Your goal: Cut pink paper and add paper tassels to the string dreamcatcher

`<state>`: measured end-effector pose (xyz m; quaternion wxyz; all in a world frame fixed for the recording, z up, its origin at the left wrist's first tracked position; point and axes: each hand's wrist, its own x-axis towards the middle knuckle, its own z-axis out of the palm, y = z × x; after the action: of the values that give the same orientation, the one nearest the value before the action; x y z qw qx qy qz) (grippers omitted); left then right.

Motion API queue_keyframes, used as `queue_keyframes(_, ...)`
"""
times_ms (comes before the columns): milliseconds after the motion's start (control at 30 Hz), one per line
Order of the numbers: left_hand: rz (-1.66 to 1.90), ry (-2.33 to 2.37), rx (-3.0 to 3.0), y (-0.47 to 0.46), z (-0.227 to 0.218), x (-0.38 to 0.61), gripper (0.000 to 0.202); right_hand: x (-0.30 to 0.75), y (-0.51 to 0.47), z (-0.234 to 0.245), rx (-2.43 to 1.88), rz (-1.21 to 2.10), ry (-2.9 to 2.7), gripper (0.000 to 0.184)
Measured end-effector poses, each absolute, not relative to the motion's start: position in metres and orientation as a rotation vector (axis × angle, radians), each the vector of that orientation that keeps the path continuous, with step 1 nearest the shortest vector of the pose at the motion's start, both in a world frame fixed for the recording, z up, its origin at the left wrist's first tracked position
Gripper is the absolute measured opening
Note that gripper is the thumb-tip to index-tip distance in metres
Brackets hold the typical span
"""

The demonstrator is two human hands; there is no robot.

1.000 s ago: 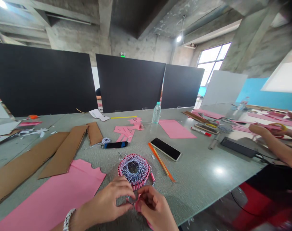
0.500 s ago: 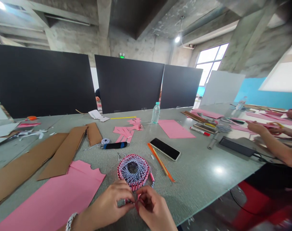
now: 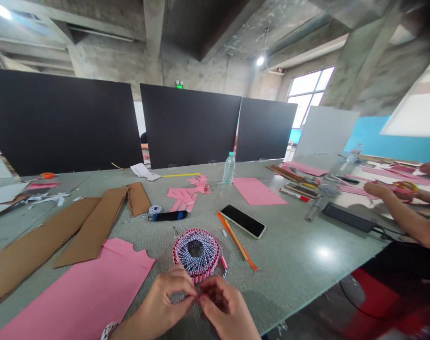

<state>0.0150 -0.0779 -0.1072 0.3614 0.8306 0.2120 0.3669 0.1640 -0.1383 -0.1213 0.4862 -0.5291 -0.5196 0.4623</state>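
Both my hands meet at the bottom centre of the view, over the grey-green table (image 3: 282,245). My left hand (image 3: 163,297) and my right hand (image 3: 223,304) pinch a small pink paper piece (image 3: 201,298) between their fingertips. Just beyond them lies a round coil of folded pink paper and blue-and-white twisted cord (image 3: 196,254), with a dark hole at its middle. A thin pink strip (image 3: 223,262) hangs at the coil's right side. A white beaded bracelet (image 3: 109,331) shows on my left wrist.
To the left lie a large pink sheet (image 3: 76,288) and long cardboard strips (image 3: 90,226). Ahead are a black phone (image 3: 243,221), orange strips (image 3: 236,241), a cord spool (image 3: 168,215) and a water bottle (image 3: 229,168). A co-worker's arm (image 3: 402,212) reaches in at the right.
My fingers stay pinched together on the pink piece with little movement. The whole scene has shifted slightly as the camera tilted, and the bracelet sits lower in the view.
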Motion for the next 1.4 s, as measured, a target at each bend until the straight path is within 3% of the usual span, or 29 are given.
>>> queue_keyframes(133, 0.959, 0.518, 2.144, -0.078, -0.109, 0.014, 0.012, 0.164, -0.135, -0.126, -1.271, 1.349, -1.203, 0.023)
queue_keyframes(400, 0.879, 0.612, 2.167, -0.077, -0.111, 0.015, 0.010, 0.168, -0.136, -0.129, -1.409, 1.177, -1.375, 0.013)
queue_keyframes(967, 0.716, 0.523, 2.254, -0.070, -0.106, 0.013, 0.007, 0.188, -0.161, -0.124, -1.444, 1.347, -1.413, 0.060)
queue_keyframes(1400, 0.527, 0.441, 2.447, -0.079, -0.102, 0.009, 0.012, 0.178, -0.161, -0.136, -1.630, 1.114, -1.616, 0.025)
